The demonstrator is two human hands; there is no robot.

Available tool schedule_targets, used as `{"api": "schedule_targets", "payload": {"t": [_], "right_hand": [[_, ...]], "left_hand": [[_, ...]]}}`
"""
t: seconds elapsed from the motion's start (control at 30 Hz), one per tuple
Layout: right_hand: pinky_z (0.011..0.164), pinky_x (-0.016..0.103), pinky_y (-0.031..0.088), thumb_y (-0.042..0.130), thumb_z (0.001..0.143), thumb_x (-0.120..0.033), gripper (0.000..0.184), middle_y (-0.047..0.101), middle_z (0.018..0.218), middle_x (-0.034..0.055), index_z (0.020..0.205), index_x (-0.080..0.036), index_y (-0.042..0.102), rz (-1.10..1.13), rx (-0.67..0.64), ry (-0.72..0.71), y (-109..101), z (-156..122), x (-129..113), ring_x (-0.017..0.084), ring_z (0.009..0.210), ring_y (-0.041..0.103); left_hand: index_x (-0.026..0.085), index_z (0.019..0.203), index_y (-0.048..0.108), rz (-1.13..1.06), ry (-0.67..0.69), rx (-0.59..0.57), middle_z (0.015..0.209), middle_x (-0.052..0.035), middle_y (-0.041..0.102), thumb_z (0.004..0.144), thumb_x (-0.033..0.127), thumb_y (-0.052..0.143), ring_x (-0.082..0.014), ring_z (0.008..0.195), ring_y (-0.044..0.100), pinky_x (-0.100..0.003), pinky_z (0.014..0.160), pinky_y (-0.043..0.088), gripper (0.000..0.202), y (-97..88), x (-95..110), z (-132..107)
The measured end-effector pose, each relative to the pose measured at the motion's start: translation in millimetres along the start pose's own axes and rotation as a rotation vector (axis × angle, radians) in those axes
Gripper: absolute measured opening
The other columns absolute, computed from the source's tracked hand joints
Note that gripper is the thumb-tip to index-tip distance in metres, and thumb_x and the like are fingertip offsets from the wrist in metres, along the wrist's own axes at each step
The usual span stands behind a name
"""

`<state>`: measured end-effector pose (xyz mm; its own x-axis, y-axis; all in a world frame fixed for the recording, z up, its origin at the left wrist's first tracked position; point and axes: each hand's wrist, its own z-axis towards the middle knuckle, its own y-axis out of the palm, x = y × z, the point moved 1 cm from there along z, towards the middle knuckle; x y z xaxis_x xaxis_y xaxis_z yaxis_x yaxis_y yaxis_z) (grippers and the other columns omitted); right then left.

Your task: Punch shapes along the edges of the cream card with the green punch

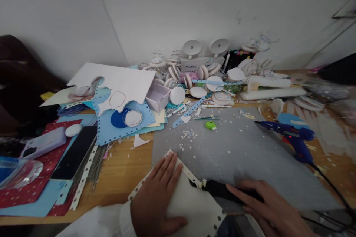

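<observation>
Clasping a black punch [222, 189] at the cream card's [191, 202] edge

Lower right, the right hand [265, 203] is wrapped round its handles, the head at the card's upper-right edge. Bottom centre, the left hand [157, 194] lies flat on the card. Grey mat [236, 155] opens beyond, up to a blue glue gun [299, 137] at right.

l. slv [96, 223] white, wrist-length, w/ matching white cuff [127, 219].

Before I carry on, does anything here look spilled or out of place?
Yes: small white bits lie scattered on the grey mat beyond the left hand, like spilled cuttings. At right, the blue glue gun lies unheld, its red light on.
</observation>
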<state>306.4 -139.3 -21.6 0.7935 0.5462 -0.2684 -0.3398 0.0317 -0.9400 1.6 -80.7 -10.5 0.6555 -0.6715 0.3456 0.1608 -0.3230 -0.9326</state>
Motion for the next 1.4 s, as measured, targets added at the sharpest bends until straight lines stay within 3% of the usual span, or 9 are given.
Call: {"api": "schedule_targets", "payload": {"t": [0.77,0.9,1.13,1.3,1.4], "right_hand": [[0.072,0.032,0.054,0.044,0.088,-0.017,0.050,0.058,0.104,0.0106,0.137,-0.028,0.042,-0.035,0.008,0.023,11,27,-8,0.020,0.090,0.059],[0.074,0.034,0.053,0.044,0.088,-0.017,0.050,0.057,0.104,0.0109,0.136,-0.028,0.042,-0.026,0.013,0.011,14,44,-12,0.021,0.090,0.059],[0.072,0.033,0.054,0.044,0.089,-0.019,0.050,0.056,0.106,0.0108,0.138,-0.027,0.041,-0.017,-0.038,-0.017,12,40,-4,0.021,0.091,0.058],[0.074,0.036,0.053,0.042,0.088,-0.014,0.053,0.055,0.106,0.0113,0.138,-0.029,0.039,-0.019,-0.023,-0.013,20,52,-7,0.022,0.091,0.057],[0.072,0.036,0.054,0.042,0.088,-0.015,0.052,0.055,0.106,0.0116,0.138,-0.028,0.040,-0.022,-0.026,-0.020,21,57,-8,0.022,0.090,0.057]], "left_hand": [[0.012,0.147,0.008,0.033,0.007,-0.002,0.153,-0.0156,-0.004,0.069,0.065,0.058,-0.0371,0.139,0.004,-0.050,0.114,0.012,0.107,1.7,-1,1],[0.008,0.146,0.005,0.046,-0.011,-0.002,0.153,-0.0172,-0.001,0.069,0.067,0.057,-0.0362,0.139,0.005,-0.049,0.114,0.013,0.110,1.8,1,0],[0.008,0.146,0.012,0.044,0.028,-0.034,0.152,-0.0185,0.005,0.071,0.066,0.056,-0.0370,0.139,0.007,-0.050,0.112,0.015,0.105,-1.8,1,2],[0.005,0.146,0.008,0.069,0.041,-0.021,0.151,-0.0204,0.006,0.071,0.068,0.055,-0.0359,0.139,0.007,-0.048,0.112,0.016,0.109,-4.2,1,2],[0.004,0.145,0.008,0.078,0.063,-0.010,0.151,-0.0209,0.007,0.075,0.071,0.045,-0.0355,0.139,0.007,-0.048,0.112,0.016,0.104,-3.4,0,2]]}}
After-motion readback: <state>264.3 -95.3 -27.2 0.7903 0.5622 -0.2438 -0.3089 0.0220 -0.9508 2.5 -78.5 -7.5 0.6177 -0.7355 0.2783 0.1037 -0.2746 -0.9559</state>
